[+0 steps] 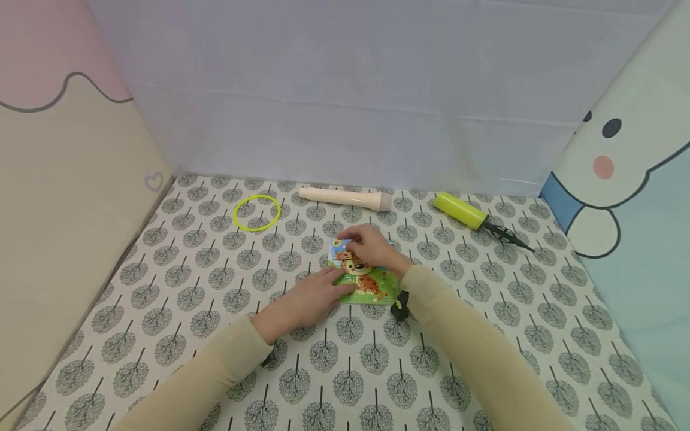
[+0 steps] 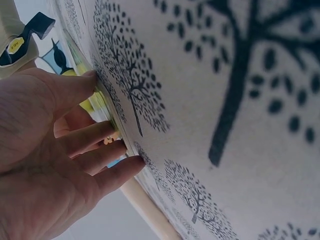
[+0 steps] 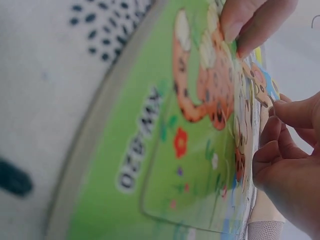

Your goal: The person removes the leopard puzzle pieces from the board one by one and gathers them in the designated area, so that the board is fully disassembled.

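Note:
A flat jigsaw puzzle (image 1: 380, 290) with a cartoon leopard on green and blue lies mid-table. My right hand (image 1: 371, 246) is over its upper part. In the right wrist view the thumb and fingers of this hand (image 3: 292, 145) pinch a puzzle piece (image 3: 265, 82) in orange and light blue, tilted up from the board. My left hand (image 1: 318, 293) rests at the puzzle's left side, fingertips on its surface. From the left wrist view, the fingers of the left hand (image 2: 65, 150) look mostly straight and touch the board's edge. The right hand partly covers the leopard's head.
Behind the puzzle lies a cream microphone-shaped tube (image 1: 345, 197). A yellow-green ring (image 1: 257, 213) is at back left, and a yellow-green pump (image 1: 460, 211) with a black nozzle at back right. The tree-patterned tablecloth (image 1: 215, 281) meets fabric walls at the back and sides.

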`<state>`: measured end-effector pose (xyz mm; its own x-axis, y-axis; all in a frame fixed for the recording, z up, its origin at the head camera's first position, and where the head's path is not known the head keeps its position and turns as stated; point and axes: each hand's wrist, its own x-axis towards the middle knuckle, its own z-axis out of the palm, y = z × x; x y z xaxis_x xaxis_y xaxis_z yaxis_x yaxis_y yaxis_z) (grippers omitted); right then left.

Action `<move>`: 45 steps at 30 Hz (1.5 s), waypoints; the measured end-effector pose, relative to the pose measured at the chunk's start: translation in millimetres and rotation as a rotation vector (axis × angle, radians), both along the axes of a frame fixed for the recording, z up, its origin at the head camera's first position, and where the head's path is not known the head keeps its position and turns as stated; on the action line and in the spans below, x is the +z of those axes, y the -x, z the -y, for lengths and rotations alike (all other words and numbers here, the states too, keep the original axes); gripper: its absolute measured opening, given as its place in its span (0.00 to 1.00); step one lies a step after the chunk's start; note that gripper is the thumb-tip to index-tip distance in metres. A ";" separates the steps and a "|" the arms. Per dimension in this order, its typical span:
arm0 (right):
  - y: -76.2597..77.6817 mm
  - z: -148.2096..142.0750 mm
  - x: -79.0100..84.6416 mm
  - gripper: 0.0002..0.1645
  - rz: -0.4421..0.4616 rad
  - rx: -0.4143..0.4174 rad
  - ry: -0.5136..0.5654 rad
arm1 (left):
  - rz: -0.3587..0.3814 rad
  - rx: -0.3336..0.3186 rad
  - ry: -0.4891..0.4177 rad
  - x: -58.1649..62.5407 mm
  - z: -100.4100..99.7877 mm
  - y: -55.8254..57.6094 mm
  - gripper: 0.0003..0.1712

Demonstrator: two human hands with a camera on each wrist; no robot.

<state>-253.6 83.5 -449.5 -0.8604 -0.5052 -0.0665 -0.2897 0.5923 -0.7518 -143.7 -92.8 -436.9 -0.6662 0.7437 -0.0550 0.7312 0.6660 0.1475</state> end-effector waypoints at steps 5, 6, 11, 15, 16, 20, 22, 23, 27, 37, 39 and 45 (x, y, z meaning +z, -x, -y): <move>-0.1 -3.7 3.4 0.14 0.030 0.004 0.068 | 0.007 0.004 0.006 -0.1 1.8 -0.1 0.27; 0.2 -5.0 3.6 0.14 0.038 0.006 0.085 | 0.009 0.006 0.007 -0.5 2.0 -0.1 0.27; 0.4 -12.4 7.6 0.14 0.059 -0.009 0.129 | 0.023 0.022 -0.003 -1.6 2.7 -0.7 0.27; 1.9 -23.0 8.6 0.14 0.075 -0.034 0.138 | 0.041 0.030 -0.019 -1.0 2.6 -1.1 0.27; 2.6 -26.4 8.6 0.14 0.073 -0.036 0.139 | 0.045 0.032 -0.020 -0.7 2.5 -1.2 0.27; 5.1 -42.2 8.9 0.14 0.081 -0.061 0.149 | 0.052 0.034 -0.030 0.1 2.3 -2.0 0.27; 5.7 -50.1 11.5 0.14 0.078 -0.068 0.149 | 0.057 0.042 -0.034 -0.1 2.2 -2.4 0.27; 5.7 -54.0 13.0 0.14 0.088 -0.073 0.153 | 0.060 0.045 -0.038 -0.4 2.2 -2.7 0.26; 7.9 -71.5 16.4 0.15 0.135 -0.092 0.141 | 0.077 0.063 -0.044 -2.6 1.9 -3.5 0.26; 11.3 -115.5 14.9 0.16 0.211 -0.158 0.099 | 0.052 0.052 -0.042 -3.6 1.8 -3.9 0.26; 10.4 -121.1 15.1 0.16 0.229 -0.161 0.113 | 0.042 0.043 -0.034 -3.7 1.8 -3.9 0.27; 9.4 -132.2 13.6 0.16 0.254 -0.165 0.080 | 0.036 0.029 -0.021 -3.5 1.5 -3.6 0.30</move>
<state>-263.1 215.7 -435.9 -0.8920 -0.3726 -0.2561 0.0088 0.5519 -0.8338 -140.1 -94.3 -440.4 -0.6857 0.7251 -0.0641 0.7053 0.6836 0.1881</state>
